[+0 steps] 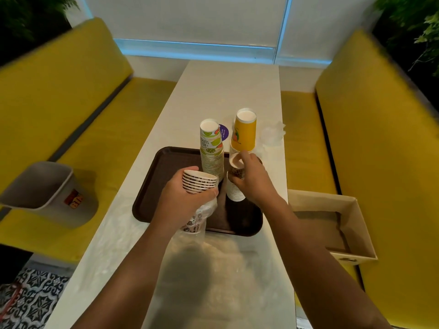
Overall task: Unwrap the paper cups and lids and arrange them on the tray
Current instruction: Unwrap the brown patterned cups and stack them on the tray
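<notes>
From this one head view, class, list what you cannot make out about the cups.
Head view throughout.
- The right hand covers the top of the brown cup stack: no count.
- That hand hides the foot of the yellow cup stack: on the tray or off, unclear.
- The purple sticker: print too small, edge behind the white cup stack.

Person seen only as two arms; left forearm (pixel 133 269) and right forearm (pixel 320 252) bare right to the frame edge; left hand (pixel 183 198) and right hand (pixel 251 181) bare, ungloved; fingernails look short, though the picture is too soft to be sure; arms appear stretched and wide at the bottom edge from lens distortion.
</notes>
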### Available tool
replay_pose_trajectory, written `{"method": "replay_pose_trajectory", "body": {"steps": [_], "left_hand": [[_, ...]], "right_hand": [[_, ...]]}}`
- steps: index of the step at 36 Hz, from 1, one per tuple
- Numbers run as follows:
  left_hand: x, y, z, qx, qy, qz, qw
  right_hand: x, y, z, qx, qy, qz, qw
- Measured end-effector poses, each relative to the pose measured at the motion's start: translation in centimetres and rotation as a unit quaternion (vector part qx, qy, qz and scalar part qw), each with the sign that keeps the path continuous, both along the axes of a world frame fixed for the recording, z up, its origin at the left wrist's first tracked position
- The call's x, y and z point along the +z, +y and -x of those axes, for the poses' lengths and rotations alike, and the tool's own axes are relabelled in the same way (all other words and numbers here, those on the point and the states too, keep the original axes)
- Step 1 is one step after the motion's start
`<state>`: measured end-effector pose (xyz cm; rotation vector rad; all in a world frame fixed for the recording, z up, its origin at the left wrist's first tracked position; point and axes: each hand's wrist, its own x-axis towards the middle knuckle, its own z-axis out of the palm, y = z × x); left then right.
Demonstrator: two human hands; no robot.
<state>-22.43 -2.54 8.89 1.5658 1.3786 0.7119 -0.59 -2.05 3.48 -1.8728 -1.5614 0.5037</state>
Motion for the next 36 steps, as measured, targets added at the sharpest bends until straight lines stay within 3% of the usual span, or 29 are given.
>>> {"method": "replay_pose_trajectory", "body": {"steps": [3, 6, 9, 13, 16, 20, 26, 30, 34, 36], "left_hand": [[-0.1, 0.0, 0.1, -0.012, 0.004, -0.002, 1.000], [0.0, -0.1, 0.2, -0.017, 0.004, -0.004, 1.000], [0.0, -0.2, 0.2, -0.025, 0.002, -0.001, 1.000], [0.1, -0.4, 0.0, -0.034, -0.010, 0.010, 0.999], [0.2, -0.6, -0.2, -0.043, -0.009, 0.006, 0.999], [0.4, -0.9, -0.2, -0.044, -0.015, 0.004, 0.999], [0.8, -1.4, -0.1, -0.049, 0.009, -0.015, 0.999], [0.7, -1.5, 0.3, -0.029, 0.001, -0.022, 0.999], [0.5, -1.4, 0.4, -0.016, -0.005, -0.022, 1.000], [0.3, -1.3, 0.5, -0.006, -0.009, -0.016, 1.000]], "right_hand": [[-0.2, -0.2, 0.2, -0.015, -0.012, -0.008, 1.000], [1.1, -0.7, 1.0, -0.037, -0.030, -0.084, 0.995], [3.1, -2.0, 2.2, 0.043, 0.043, -0.146, 0.987], [5.3, -3.3, 3.1, 0.180, 0.102, -0.100, 0.973], [6.0, -3.6, 3.0, 0.215, 0.127, -0.083, 0.965], [6.1, -3.9, 3.3, 0.195, 0.132, -0.146, 0.961], [5.9, -3.4, 3.3, 0.067, 0.194, -0.249, 0.947], [6.6, -3.7, 2.2, 0.081, 0.208, -0.228, 0.948], [6.5, -4.5, 1.3, 0.125, 0.311, -0.139, 0.932], [6.7, -4.9, 0.6, 0.140, 0.320, -0.098, 0.932]]}}
